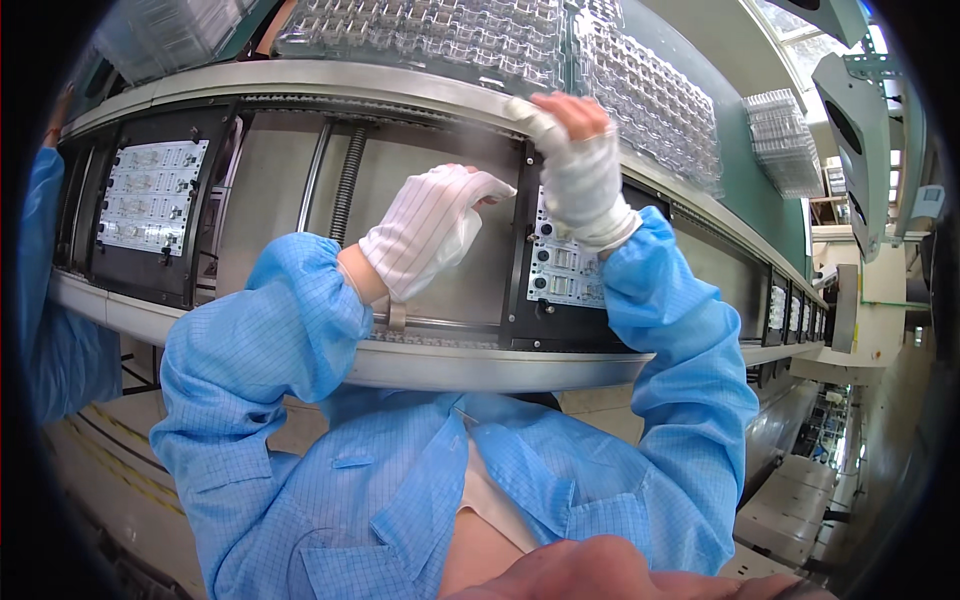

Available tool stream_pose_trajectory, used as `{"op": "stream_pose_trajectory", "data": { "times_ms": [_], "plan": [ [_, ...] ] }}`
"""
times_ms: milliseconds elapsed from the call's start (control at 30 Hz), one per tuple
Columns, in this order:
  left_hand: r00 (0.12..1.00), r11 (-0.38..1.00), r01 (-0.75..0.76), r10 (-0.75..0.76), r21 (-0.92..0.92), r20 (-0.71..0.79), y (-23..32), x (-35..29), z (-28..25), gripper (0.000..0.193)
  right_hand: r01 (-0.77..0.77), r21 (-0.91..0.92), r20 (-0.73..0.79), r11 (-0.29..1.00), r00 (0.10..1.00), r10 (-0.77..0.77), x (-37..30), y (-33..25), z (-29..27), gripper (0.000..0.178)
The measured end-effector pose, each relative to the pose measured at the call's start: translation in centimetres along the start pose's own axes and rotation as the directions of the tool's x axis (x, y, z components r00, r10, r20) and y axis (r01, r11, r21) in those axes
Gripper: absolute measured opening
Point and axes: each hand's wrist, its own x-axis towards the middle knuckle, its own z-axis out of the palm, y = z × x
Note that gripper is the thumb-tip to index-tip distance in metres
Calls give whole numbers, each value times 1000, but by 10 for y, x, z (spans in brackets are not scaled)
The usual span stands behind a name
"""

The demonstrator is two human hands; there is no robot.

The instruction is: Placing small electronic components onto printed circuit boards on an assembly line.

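My left hand (425,232), in a white striped glove with bare fingertips, hovers above the conveyor between its rails. Its fingers are curled together; whatever they may hold is hidden. My right hand (582,165), gloved the same way, is raised over the conveyor's far rail near the clear plastic trays (650,105). Motion smears its fingers, so their grip is unclear. Below the right wrist lies a black carrier plate (520,325) bearing a silver panel (575,285) of small parts with round dark spots. The right hand and sleeve cover part of that panel.
More clear moulded trays (430,35) lie on the green bench beyond the far rail (400,85). Stacked trays (785,145) stand farther right. Another carrier with a silver panel (150,200) sits on the left, near a co-worker's blue sleeve (50,200). A threaded shaft (350,180) crosses the conveyor.
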Motion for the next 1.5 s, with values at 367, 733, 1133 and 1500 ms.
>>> {"op": "stream_pose_trajectory", "data": {
  "times_ms": [367, 733, 1133, 1500],
  "plan": [
    [988, 973, -138, 147, 187, -38, -10, -14, 21, 21, -191, 104, -182, 976, 961, 208, 3, 10, 5, 71],
    [997, 987, -74, 77, 141, -15, -23, -26, 14, 18, -631, -17, 31, 775, 775, 631, -133, -14, -58, 77],
    [998, 998, 56, -56, -41, 20, -27, -35, -8, 31, -821, -153, -4, 551, 558, 830, -177, -39, -63, 49],
    [913, 811, 407, -352, -419, 206, -38, -35, 3, 52, -824, 93, 226, 558, 564, 794, -166, -11, -83, 49]
  ]
}}
